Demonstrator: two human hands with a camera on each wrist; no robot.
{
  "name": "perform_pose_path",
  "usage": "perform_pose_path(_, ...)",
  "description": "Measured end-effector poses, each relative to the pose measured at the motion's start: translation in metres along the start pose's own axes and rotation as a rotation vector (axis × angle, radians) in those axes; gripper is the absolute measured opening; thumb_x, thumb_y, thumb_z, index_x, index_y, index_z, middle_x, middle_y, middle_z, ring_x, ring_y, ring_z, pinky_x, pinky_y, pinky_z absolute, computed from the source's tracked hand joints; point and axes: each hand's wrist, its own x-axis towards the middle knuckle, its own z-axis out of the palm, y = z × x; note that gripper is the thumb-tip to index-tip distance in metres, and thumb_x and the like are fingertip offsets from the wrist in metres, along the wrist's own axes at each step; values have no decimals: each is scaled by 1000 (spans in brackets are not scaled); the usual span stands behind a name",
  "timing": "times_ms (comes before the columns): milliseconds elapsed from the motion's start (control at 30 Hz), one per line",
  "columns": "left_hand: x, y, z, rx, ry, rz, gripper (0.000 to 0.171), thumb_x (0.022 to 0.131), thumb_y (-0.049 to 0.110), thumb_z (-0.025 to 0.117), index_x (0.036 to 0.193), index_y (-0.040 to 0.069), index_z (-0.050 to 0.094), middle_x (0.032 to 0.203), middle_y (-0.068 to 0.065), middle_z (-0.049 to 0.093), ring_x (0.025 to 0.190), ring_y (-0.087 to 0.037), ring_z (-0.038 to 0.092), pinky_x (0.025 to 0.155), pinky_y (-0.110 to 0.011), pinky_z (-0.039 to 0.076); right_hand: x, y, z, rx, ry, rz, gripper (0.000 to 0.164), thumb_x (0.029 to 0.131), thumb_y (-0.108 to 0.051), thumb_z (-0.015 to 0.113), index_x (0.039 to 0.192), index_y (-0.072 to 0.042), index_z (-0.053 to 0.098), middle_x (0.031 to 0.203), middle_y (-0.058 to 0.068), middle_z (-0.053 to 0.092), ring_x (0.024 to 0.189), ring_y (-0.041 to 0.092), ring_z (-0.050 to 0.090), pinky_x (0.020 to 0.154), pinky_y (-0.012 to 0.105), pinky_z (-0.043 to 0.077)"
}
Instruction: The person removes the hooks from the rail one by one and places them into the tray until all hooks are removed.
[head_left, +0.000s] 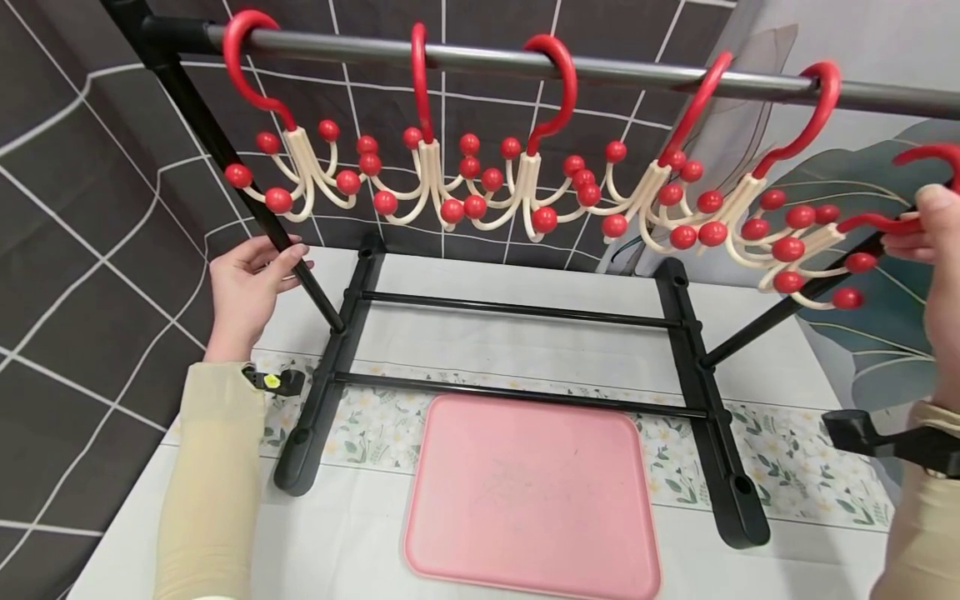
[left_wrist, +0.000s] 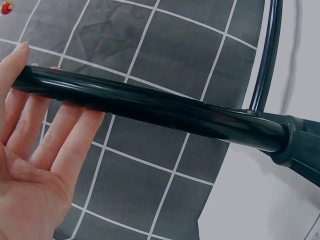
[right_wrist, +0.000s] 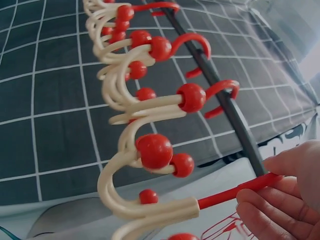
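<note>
At the left, my left hand (head_left: 247, 287) holds the rack's black upright post (left_wrist: 160, 110), its thumb on one side and its fingers behind. My right hand (right_wrist: 285, 200) pinches the red hook of a claw-shaped hanger (right_wrist: 165, 209) with cream arms and red ball tips. That hanger is tilted at the right of the head view, beside the right post. Several matching hangers, such as the leftmost hanger (head_left: 302, 158), hang in a row by their red hooks from the grey top rail (head_left: 480, 58). Part of the right hand is cut off at the head view's edge.
A pink tray (head_left: 532, 500) lies flat on the white table in front of the rack's lower crossbar (head_left: 517, 395). The rack's black left foot (head_left: 300, 458) and right foot (head_left: 738, 521) stand on the table. A dark grid-patterned backdrop (head_left: 75, 333) rises behind and left.
</note>
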Motion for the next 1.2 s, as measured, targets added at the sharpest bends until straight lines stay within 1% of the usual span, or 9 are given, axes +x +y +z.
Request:
perform_pose_path(67,0,0,0,-5,0,-1,22,88,5,81,108,-2,76,91,-3,76,80,-11,75,68,-21,59,-7,-2,0,-11,4,28,10,107,-29,57,113,-35,61,99,-27,62,91,-13,60,102,16,40)
perform_pose_path(167,0,0,0,-13,1,0,23,87,6,82,108,-2,76,91,-5,76,80,-12,75,68,-21,59,-14,-3,1,20,0,83,12,106,-31,59,118,-31,62,102,-23,64,96,-9,62,108,20,36)
perform_pose_path(333,1,-1,0,-34,3,1,23,87,6,82,107,-3,76,91,-6,76,79,-12,76,67,-22,59,-18,-3,3,48,36,131,21,106,-31,58,125,-27,65,110,-17,70,97,-6,63,113,24,30)
perform_pose_path(500,1,-1,0,-32,4,-1,22,87,5,82,107,-2,76,90,-4,76,79,-12,76,67,-22,59,-18,0,5,57,70,154,29,107,-31,56,133,-21,65,114,-15,71,99,-3,63,115,26,26)
perform_pose_path(667,1,0,1,-20,6,-5,22,87,6,82,107,-2,76,91,-5,76,79,-12,75,68,-22,59,-16,1,5,71,82,205,31,107,-33,55,134,-21,64,114,-14,71,102,-1,64,118,27,18)
perform_pose_path(767,1,0,1,-18,5,-8,22,87,6,82,107,-2,76,91,-5,76,79,-12,75,68,-22,59,-14,0,7,84,88,232,31,107,-34,55,134,-22,64,116,-12,71,103,-1,64,118,27,16)
perform_pose_path(933,2,-1,1,-10,6,-6,23,87,6,82,107,-2,76,91,-3,76,79,-12,75,68,-21,59,-14,-6,11,114,90,252,31,106,-34,58,133,-20,64,115,-10,70,99,-1,64,115,25,22)
perform_pose_path(1100,2,-1,1,-5,3,-1,23,87,6,82,108,-2,76,90,-3,75,80,-12,75,68,-21,59,-16,-10,16,190,107,324,34,98,-39,68,125,-19,69,112,-8,69,95,0,67,107,19,37)
perform_pose_path(1200,2,-2,1,-20,4,2,22,87,5,82,107,-2,77,90,-4,75,79,-12,75,68,-21,59,-18,-6,21,185,113,284,32,95,-37,72,121,-18,71,113,-5,69,88,-1,68,97,15,46)
